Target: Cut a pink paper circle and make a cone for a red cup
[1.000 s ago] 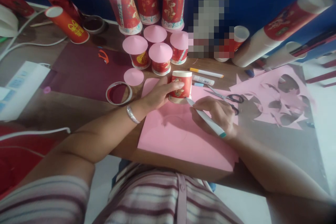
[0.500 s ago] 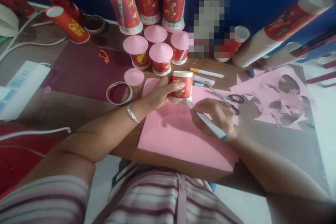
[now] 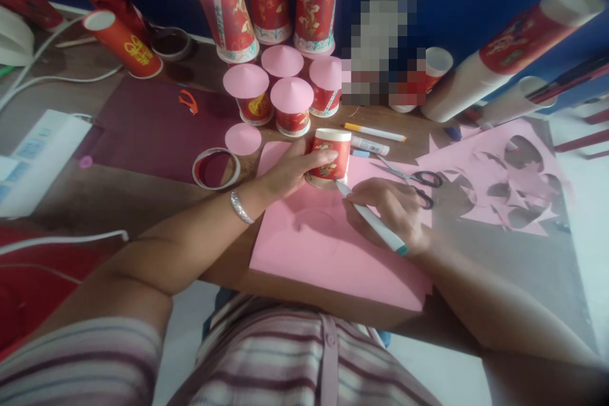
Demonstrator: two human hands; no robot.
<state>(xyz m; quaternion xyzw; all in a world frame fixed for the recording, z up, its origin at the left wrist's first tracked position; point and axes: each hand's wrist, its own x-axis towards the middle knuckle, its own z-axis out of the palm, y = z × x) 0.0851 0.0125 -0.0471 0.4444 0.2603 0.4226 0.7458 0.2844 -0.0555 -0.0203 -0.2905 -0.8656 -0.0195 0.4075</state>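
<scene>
My left hand is closed around a red paper cup with gold figures and a pale band at its lower end. The thumb lies across the cup's front. In my right hand is a white marker with a green end, its tip at the cup's lower band; whether it touches cannot be made out. Both hands are over pink paper sheets, which bear a faint curved line. Scissors with dark handles lie just beyond my right hand.
Behind stand several red cups with pink cone tops. A yellow marker and a glue stick lie past the cup. Cut pink scraps spread at right; a tape roll and a pink cone lie left. Tall tubes stand back right.
The cup has shifted very slightly to the right in my left hand. My right hand and the marker have moved a few pixels left. The other things are where they were.
</scene>
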